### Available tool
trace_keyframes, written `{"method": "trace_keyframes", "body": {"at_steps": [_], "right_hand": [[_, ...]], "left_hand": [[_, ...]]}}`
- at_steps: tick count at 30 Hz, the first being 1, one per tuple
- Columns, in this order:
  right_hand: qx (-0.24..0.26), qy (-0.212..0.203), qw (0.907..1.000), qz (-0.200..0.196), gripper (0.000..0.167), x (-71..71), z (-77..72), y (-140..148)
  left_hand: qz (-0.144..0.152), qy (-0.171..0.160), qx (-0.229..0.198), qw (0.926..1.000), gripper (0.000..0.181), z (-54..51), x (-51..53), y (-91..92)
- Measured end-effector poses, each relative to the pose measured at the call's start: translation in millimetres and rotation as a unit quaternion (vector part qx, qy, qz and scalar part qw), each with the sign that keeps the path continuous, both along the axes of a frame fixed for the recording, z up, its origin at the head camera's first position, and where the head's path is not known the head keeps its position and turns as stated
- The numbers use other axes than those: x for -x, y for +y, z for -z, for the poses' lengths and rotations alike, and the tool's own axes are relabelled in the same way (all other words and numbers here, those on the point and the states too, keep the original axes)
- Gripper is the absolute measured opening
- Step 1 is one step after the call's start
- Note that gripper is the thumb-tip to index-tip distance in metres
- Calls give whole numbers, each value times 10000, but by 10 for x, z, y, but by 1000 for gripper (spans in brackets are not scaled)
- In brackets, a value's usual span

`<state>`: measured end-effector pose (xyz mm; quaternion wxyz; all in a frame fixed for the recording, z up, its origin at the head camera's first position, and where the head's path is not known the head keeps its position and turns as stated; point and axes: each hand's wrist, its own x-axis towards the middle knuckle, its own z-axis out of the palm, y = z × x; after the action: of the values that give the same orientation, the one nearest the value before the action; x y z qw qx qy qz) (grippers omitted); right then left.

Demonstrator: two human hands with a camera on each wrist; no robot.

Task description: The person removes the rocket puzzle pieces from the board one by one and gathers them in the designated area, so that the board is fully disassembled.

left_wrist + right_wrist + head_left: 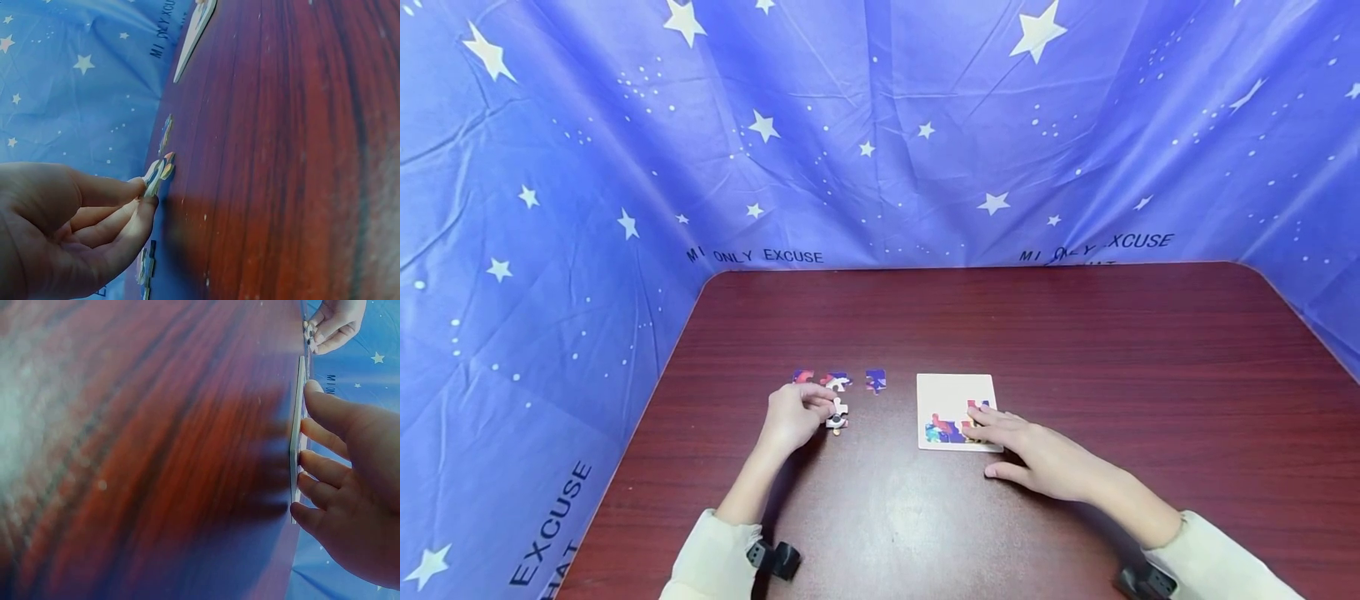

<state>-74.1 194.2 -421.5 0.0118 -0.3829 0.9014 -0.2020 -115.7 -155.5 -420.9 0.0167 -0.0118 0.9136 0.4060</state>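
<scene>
Between thumb and fingers, my left hand (793, 417) pinches a puzzle piece (837, 417), white with dark and yellow patches. In the left wrist view this piece (160, 174) is tilted, close to the tabletop. My right hand (1037, 454) rests its outstretched fingers on the square puzzle board (943, 392), covering part of the lower right. Colourful pieces (942, 429) lie along the board's lower part, while its upper part shows bare white. From the right wrist, the board (297, 431) appears edge-on under the fingertips.
Beyond the left hand lie loose puzzle pieces: a purple one (876, 380), a purple and white one (837, 380), and a red and purple one (803, 377). The dark red wooden table (880, 325) meets a blue star-patterned curtain (880, 192) at the back and sides.
</scene>
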Motion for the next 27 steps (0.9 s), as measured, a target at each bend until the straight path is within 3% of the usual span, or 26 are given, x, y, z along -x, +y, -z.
{"method": "trace_keyframes", "body": {"at_steps": [12,27], "right_hand": [[50,-16,10000,-7,48,-4,-4,0],[171,43,9998,-26,48,-4,15,7]], "left_hand": [[-1,289,293,9992,9,25,86,-2],[29,250,548,9982,11,-20,77,29]]}}
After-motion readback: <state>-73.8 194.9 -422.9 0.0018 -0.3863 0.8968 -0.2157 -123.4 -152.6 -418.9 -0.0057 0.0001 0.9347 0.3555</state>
